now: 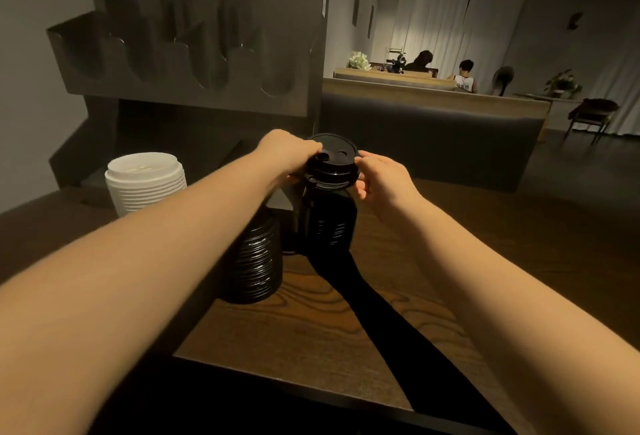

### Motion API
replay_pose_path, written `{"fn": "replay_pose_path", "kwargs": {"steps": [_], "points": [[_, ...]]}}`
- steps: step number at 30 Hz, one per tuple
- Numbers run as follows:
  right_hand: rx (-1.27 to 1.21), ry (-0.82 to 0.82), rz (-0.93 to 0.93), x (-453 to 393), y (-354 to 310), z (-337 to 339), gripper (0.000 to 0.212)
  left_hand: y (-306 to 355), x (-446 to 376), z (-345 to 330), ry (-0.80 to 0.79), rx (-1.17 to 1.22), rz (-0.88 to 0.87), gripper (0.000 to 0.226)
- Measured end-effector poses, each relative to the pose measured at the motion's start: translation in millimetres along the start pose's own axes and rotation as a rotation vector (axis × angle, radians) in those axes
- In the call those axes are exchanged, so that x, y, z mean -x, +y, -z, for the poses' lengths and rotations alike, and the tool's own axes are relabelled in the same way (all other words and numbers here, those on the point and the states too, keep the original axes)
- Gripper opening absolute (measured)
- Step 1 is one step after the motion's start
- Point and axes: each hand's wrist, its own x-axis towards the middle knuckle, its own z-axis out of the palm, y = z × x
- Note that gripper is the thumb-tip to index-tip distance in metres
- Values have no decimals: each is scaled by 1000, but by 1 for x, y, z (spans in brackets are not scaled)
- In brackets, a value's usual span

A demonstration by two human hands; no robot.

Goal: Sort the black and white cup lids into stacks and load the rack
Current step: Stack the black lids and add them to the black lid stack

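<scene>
Head-worn view, forward-down over wooden table [346, 313], close.

The wooden table [450, 261] (dark, grained) carries a white lid stack [145, 185], two black lid stacks [252, 261] and the rack [194, 95].

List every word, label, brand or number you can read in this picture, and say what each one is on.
No text can be read.
Small pale label on the grey rack's right side panel: too blurred to read.
Marks on the seated person's white sleeveless shirt: too small to read.
Top black plastic cup lid: only moulded shapes, no letters.
</scene>
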Motion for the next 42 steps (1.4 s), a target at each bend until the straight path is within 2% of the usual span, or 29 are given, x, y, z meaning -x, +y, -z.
{"fn": "replay_pose_path", "kwargs": {"steps": [1,3,7,11,15,24,30,42], "points": [[9,8,-15,-5,4,0,40,-2,-6,0,-4,-25,11,34],[124,22,-13,-11,12,3,42,-8,-14,-4,-63,-126,51,26],[355,59,46,-19,28,11,43,-22,-24,-11,-138,-367,79,36],[441,64,18,-20,42,13,41,-27,-31,-14,-191,-424,89,37],[371,-19,63,-19,48,14,44,-29,-33,-14,-190,-476,103,42],[375,-52,198,-10,56,17,16,-30,-35,-14,-216,-566,45,46],[305,-56,143,-10,55,21,12,-26,-38,-20,-235,-741,126,62],[272,-101,13,-12,46,23,19,-15,-35,-32,-201,-1090,121,59]]}}
